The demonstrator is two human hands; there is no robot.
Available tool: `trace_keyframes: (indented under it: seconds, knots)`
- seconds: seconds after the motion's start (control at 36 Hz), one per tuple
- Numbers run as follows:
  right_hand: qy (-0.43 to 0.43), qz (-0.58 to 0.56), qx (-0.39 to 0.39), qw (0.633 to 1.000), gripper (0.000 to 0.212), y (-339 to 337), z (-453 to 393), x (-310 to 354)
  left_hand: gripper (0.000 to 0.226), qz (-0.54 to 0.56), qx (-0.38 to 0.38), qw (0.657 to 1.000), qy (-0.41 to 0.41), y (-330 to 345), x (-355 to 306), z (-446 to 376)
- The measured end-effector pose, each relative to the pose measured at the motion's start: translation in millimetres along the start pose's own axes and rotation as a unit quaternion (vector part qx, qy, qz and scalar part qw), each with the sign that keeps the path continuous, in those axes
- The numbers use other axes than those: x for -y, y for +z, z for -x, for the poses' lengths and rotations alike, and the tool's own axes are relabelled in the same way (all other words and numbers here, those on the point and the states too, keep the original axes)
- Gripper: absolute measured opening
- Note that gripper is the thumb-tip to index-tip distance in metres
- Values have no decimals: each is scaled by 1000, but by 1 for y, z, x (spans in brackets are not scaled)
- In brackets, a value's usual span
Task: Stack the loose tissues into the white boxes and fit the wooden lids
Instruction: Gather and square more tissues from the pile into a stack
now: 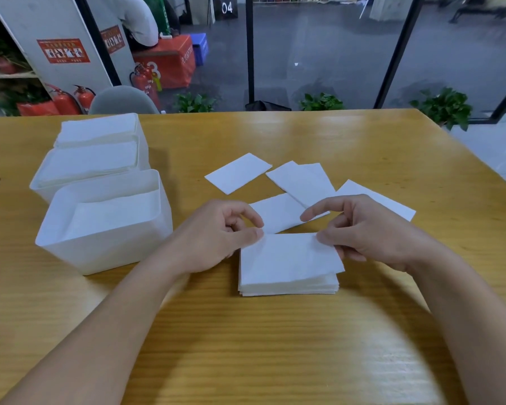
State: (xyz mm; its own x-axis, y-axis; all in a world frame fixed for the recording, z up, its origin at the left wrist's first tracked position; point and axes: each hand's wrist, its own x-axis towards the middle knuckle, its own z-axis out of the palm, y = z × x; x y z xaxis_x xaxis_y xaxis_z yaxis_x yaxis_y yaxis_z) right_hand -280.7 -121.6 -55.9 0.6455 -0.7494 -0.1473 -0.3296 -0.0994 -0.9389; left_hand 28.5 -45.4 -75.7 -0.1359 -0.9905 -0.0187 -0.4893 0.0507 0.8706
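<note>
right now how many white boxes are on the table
3, in a row at the left: the nearest box beside the left hand, the middle box behind it, the far box at the back.

Both bare forearms reaching in from 6 o'clock, converging toward centre. Left hand (216, 235) at 9 o'clock, thumb and forefinger pinched together, remaining fingers curled. Right hand (368, 232) at 3 o'clock, index finger extended toward 9 o'clock, thumb pinching below.
</note>
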Motion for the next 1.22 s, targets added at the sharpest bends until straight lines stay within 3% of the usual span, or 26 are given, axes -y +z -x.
trace_keyframes:
  seconds: [0.33, 0.42, 0.53, 0.64, 0.72, 0.83, 1.0, 1.17, 1.22]
  knots:
    - [2, 120, 3, 993, 30, 2, -1, -5, 16, -61, -22, 998, -1, -2, 7, -4]
    - [-26, 123, -43, 991, 19, 3, -3, -7, 27, -53, -86, 995, 18, 0, 11, -9]
    - [-58, 148, -107, 981, 2, 15, -11, -9, 15, -90, -185, 978, 24, 7, 11, -25]
    - [-70, 185, -124, 972, 13, 25, -15, -13, 45, -198, -157, 967, -10, 19, 9, -41]
    - [-68, 189, -106, 974, 31, 27, -14, -15, 39, -248, -154, 956, -10, 27, 4, -48]
    - [-63, 168, -88, 980, 46, 25, -14, -15, 18, -199, -157, 967, -8, 27, 3, -48]
    - [-48, 197, -91, 975, 46, 29, -13, -16, 20, -133, -191, 973, 12, 22, 9, -48]
    - [-45, 202, -99, 973, 38, 30, -13, -15, 7, 48, -200, 979, 20, 13, 5, -42]
    - [-47, 207, -105, 971, 34, 31, -13, -15, 12, 107, -198, 974, 5, 13, 4, -39]
